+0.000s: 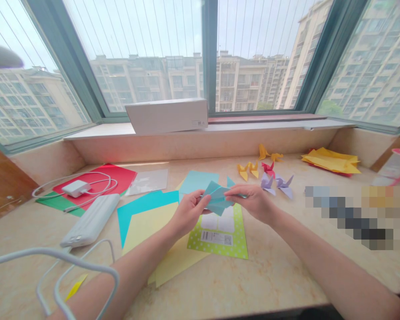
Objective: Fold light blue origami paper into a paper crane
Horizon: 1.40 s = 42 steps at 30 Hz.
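Blue paper (217, 198): Thin, creased and pointed at the corners, held above a polka-dot green packet (238, 242).
Grip: Left hand (190, 209) and right hand (251, 201) pinch the blue paper from opposite sides.
Folded birds (268, 168): 4 yellow, 1 red and 2 lavender, sharp-winged, beyond the right hand.
Pale yellow sheets (153, 224): Flat, straight-edged, partly beneath the left forearm.
Tabletop (270, 275): Smooth, marbled, its surface showing between the forearms and reaching the near edge; a rounded white block (90, 220) and looping cable (46, 252) crowd the left.
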Each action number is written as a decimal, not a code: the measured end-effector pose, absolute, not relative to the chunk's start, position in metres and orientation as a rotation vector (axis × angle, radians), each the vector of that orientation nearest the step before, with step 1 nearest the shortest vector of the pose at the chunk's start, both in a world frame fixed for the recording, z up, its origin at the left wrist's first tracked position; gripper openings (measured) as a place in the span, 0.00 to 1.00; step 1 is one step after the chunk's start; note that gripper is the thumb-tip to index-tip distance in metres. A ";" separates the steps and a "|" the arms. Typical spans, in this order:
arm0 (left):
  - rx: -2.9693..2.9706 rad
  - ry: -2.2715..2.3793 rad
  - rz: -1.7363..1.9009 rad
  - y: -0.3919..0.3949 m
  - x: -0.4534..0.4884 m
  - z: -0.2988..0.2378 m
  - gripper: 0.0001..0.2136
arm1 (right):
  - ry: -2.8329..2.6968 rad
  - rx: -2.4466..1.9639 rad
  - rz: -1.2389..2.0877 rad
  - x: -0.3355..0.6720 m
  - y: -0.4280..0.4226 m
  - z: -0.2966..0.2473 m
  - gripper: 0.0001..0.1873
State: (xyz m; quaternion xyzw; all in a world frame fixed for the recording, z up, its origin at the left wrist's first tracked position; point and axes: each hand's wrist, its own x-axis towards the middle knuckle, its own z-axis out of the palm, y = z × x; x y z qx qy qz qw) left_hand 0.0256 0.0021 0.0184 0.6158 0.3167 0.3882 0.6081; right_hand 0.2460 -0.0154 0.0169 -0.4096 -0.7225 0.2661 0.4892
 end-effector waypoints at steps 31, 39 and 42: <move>1.561 0.723 0.874 -0.019 0.034 0.020 0.16 | -1.504 -0.958 1.023 0.227 -0.029 0.027 0.15; 1.668 0.931 1.015 -0.017 0.033 0.019 0.21 | -1.704 -1.213 0.831 0.217 -0.041 0.027 0.30; 1.603 0.974 1.057 -0.015 0.033 0.016 0.21 | -1.630 -1.252 0.801 0.214 -0.041 0.021 0.31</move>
